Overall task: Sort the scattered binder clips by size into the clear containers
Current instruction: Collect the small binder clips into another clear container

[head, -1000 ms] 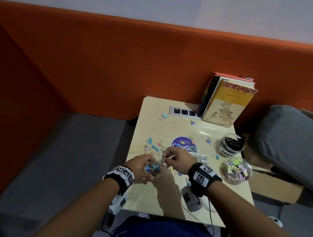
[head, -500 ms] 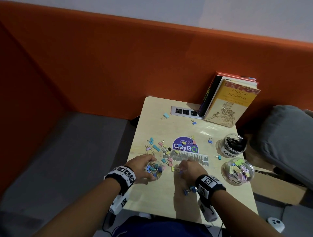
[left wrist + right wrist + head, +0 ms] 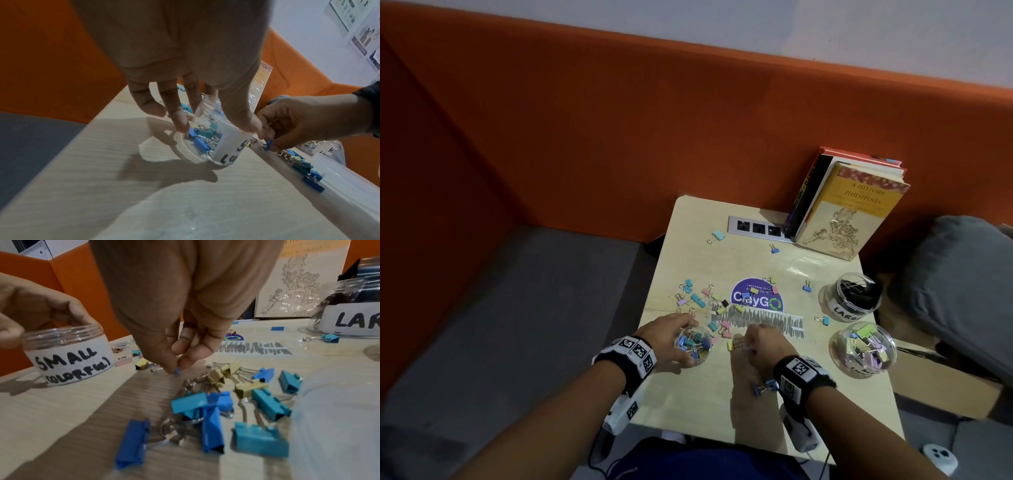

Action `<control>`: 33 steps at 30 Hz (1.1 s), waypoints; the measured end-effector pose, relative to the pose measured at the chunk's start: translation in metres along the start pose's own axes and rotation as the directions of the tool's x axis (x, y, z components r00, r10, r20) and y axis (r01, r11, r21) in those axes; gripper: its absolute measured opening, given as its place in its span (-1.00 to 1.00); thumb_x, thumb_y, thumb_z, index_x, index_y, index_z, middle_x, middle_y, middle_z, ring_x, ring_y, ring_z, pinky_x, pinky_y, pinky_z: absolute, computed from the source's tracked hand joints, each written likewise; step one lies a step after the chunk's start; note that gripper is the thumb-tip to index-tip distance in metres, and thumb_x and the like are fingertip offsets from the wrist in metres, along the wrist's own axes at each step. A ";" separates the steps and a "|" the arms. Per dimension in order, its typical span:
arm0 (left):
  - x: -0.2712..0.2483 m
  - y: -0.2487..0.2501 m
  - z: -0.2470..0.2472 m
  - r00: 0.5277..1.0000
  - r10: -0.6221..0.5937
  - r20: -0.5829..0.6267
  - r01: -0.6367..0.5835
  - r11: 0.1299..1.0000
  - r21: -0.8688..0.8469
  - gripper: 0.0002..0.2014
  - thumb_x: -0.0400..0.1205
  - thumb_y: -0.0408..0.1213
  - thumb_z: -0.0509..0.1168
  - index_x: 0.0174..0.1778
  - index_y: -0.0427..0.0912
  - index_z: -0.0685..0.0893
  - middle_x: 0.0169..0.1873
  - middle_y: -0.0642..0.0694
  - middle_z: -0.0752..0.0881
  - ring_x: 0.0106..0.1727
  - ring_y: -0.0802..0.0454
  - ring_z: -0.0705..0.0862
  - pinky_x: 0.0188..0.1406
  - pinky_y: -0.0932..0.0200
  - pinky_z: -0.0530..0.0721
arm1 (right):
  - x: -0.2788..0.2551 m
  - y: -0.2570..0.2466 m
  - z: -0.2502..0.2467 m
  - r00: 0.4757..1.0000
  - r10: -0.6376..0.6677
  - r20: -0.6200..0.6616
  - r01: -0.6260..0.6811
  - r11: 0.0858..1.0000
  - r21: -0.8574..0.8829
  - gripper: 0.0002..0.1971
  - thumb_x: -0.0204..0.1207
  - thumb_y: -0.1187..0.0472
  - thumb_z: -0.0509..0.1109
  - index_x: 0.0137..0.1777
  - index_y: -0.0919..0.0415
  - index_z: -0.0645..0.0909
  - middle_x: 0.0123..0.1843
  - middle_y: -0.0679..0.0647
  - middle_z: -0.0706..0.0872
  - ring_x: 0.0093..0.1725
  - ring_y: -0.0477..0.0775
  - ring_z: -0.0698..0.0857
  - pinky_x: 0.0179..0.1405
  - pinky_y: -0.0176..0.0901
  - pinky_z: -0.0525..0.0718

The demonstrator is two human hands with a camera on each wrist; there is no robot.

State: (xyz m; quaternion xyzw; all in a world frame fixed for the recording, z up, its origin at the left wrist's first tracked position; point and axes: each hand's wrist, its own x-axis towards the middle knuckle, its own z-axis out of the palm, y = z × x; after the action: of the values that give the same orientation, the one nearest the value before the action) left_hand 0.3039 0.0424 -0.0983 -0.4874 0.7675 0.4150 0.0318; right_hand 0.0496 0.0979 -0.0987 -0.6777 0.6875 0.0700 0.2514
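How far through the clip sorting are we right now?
Partly done. The clear jar labelled SMALL, the clear jar labelled LARGE and a third clear jar of pastel clips each hold clips already. In hand: the left hand grips the SMALL jar while the right hand pinches a small blue binder clip. Left: many scattered coloured clips on the wooden table.

A handwritten black label reading "SMALL (COLORFUL)" is borne by the clear jar [image 3: 68, 352] at the left. A second clear jar [image 3: 353, 318] at the right is marked "LAR", the remainder being cut off. "A HISTORY" and "PHILIPPINES" are printed on the yellow book cover [image 3: 849, 216]. The round purple sticker [image 3: 756, 298] on the table is lettered "C‑dyGO", partly covered; its smaller print cannot be read in full.
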 end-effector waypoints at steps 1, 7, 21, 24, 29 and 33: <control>0.000 0.000 0.000 1.000 0.002 -0.002 -0.002 1.000 -0.001 -0.25 0.39 0.00 0.63 0.49 0.15 0.47 0.50 0.19 0.48 0.41 0.11 0.52 0.33 0.16 0.53 | 0.000 0.000 -0.002 1.000 -0.015 0.014 0.015 1.000 -0.004 -0.80 0.47 0.33 0.34 0.07 0.15 0.65 -0.02 0.02 0.55 0.05 0.07 0.61 -0.12 -0.30 0.41; 0.001 -0.002 0.001 1.000 0.001 -0.007 -0.001 1.000 -0.015 -0.26 0.38 0.00 0.64 0.47 0.16 0.49 0.46 0.21 0.51 0.37 0.12 0.55 0.32 0.12 0.56 | -0.005 -0.012 -0.024 0.994 -0.080 -0.072 0.093 0.972 0.215 -0.84 0.38 0.36 0.41 -0.23 0.07 0.70 -0.28 -0.17 0.63 -0.23 -0.10 0.62 -0.23 -0.28 0.62; 0.004 -0.007 0.005 1.000 0.016 -0.025 -0.016 1.000 0.000 -0.30 0.38 -0.01 0.63 0.43 0.15 0.51 0.41 0.20 0.55 0.37 0.12 0.55 0.33 0.13 0.58 | 0.005 -0.017 -0.016 0.986 -0.058 -0.154 0.089 0.975 0.205 -0.80 0.56 0.28 0.32 0.06 0.03 0.73 -0.04 -0.06 0.74 -0.10 -0.08 0.64 -0.17 -0.29 0.54; 0.005 -0.008 0.005 1.000 0.019 -0.012 -0.019 1.000 0.001 -0.27 0.39 0.02 0.62 0.46 0.16 0.49 0.46 0.19 0.52 0.41 0.12 0.53 0.37 0.10 0.56 | 0.005 0.001 -0.013 0.989 0.035 -0.144 -0.010 0.985 0.173 -0.75 0.54 0.29 0.32 0.14 0.07 0.71 0.06 0.01 0.74 0.03 0.02 0.69 -0.04 -0.26 0.59; 0.005 -0.006 0.003 1.000 0.022 -0.004 -0.022 1.000 0.010 -0.26 0.39 0.03 0.62 0.47 0.15 0.49 0.47 0.18 0.51 0.42 0.11 0.52 0.38 0.08 0.56 | 0.009 0.010 -0.011 0.992 0.078 -0.102 -0.067 0.992 0.105 -0.65 0.56 0.24 0.33 0.33 0.08 0.66 0.22 0.10 0.69 0.17 0.11 0.69 0.12 -0.17 0.63; 0.004 -0.005 0.002 1.000 0.020 -0.004 -0.020 1.000 0.006 -0.27 0.39 0.02 0.63 0.46 0.13 0.50 0.47 0.18 0.52 0.43 0.10 0.52 0.37 0.09 0.56 | 0.013 0.005 -0.007 0.996 0.058 -0.061 -0.054 0.997 0.054 -0.63 0.53 0.20 0.38 0.34 0.05 0.66 0.23 0.09 0.66 0.19 0.13 0.67 0.11 -0.17 0.61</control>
State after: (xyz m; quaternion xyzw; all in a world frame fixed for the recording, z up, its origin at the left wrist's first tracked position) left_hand 0.3048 0.0399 -0.1046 -0.4807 0.7736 0.4118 0.0276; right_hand 0.0433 0.0833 -0.1001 -0.6532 0.7153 0.0380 0.2455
